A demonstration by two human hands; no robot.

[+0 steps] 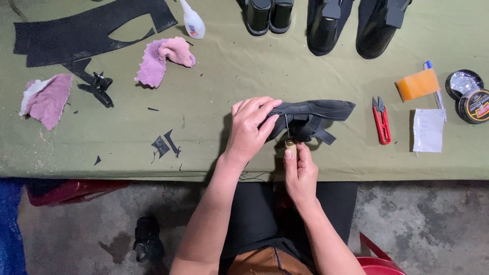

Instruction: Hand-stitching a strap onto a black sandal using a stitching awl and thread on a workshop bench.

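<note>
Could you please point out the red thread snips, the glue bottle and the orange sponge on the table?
red thread snips point(381, 122), head view, on the handle.
glue bottle point(193, 23), head view, on the white body.
orange sponge point(417, 84), head view, on the top face.

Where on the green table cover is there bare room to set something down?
Widest bare patch: between the pink cloth, the black scraps and the left hand. A smaller one lies between the sandal and the black shoes. The right end is crowded: red snips, orange sponge, tins.
</note>
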